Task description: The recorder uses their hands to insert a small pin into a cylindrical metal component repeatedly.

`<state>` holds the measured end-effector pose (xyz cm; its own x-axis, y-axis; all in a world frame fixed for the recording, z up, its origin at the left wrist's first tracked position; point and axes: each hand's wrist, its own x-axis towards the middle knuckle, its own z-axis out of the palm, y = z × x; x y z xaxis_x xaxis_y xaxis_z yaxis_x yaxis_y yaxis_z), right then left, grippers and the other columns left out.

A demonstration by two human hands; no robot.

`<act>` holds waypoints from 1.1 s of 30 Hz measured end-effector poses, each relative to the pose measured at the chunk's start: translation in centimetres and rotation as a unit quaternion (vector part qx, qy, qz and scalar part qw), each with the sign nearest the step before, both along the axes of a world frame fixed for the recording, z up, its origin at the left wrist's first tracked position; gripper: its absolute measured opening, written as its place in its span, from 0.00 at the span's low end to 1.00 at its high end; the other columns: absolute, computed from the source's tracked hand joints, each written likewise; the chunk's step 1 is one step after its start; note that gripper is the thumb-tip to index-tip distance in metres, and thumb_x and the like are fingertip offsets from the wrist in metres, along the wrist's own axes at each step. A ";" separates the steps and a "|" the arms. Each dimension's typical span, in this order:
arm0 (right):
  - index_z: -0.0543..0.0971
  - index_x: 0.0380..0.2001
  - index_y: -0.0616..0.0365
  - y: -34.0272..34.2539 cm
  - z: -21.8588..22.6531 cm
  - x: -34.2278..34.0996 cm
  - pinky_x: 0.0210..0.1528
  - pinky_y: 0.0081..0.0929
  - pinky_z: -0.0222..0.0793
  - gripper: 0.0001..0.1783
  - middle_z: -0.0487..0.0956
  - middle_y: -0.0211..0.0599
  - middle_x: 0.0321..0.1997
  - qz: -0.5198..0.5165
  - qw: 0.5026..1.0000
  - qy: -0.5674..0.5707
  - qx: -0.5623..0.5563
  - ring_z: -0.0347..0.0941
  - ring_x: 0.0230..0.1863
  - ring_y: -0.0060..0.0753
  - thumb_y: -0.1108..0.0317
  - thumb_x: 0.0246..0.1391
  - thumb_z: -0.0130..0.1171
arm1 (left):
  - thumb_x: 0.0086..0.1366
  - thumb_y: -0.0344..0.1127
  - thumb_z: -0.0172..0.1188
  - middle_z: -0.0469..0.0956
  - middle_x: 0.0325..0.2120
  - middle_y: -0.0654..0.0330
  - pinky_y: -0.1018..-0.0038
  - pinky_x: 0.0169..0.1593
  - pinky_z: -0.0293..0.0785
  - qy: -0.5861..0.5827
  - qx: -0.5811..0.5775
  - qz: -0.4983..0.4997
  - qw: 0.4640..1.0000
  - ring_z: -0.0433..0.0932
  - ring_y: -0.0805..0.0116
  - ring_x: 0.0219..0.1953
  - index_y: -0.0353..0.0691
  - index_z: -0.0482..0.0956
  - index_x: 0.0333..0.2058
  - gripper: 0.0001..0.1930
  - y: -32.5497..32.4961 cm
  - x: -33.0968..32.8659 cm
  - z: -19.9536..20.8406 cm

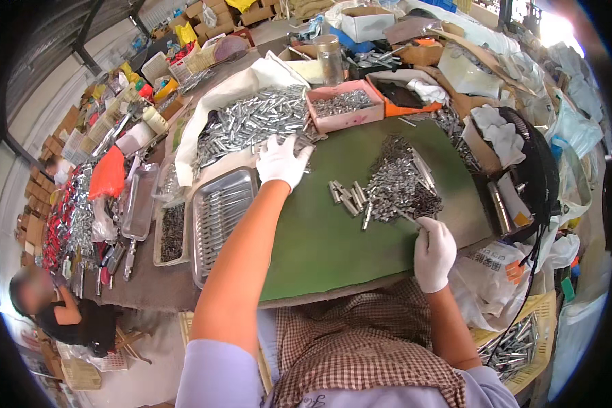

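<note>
My left hand (283,162), in a white glove, reaches to the near edge of a large heap of short silvery metal tubes (255,121) on a white-lined tray. Its fingers are spread, with the fingertips at the tubes. Over the near right part of the green mat (306,251), my right hand (434,253), also gloved, is closed. A slender metal piece (408,218) sticks out from its fingertips toward a pile of small metal parts (402,180); its kind cannot be made out. Several short tubes (349,197) lie left of that pile.
A metal tray (196,234) with rows of slim silvery parts stands beside my left forearm. Behind the mat are a pink box (345,107) of small parts and an orange box (404,95). A yellow crate (540,340) stands low at right. Another person (68,309) sits at far left.
</note>
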<state>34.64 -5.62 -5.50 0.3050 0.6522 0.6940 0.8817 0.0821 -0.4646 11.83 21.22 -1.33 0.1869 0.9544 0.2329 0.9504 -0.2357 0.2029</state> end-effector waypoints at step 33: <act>0.81 0.36 0.57 -1.4 1.9 2.4 0.43 0.44 0.75 0.10 0.82 0.42 0.36 0.161 0.974 0.148 -0.064 0.78 0.39 0.50 0.81 0.50 0.60 | 0.51 0.40 0.73 0.75 0.32 0.62 0.57 0.42 0.69 -0.047 0.181 -0.193 0.963 0.74 0.54 0.39 0.48 0.78 0.25 0.10 -17.5 5.5 -1.7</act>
<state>37.03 -7.06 -3.62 0.2455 0.8228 0.5126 0.6456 0.2557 -0.7196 17.36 3.72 -3.02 0.4732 0.6710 0.5708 0.7593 -0.6392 0.1221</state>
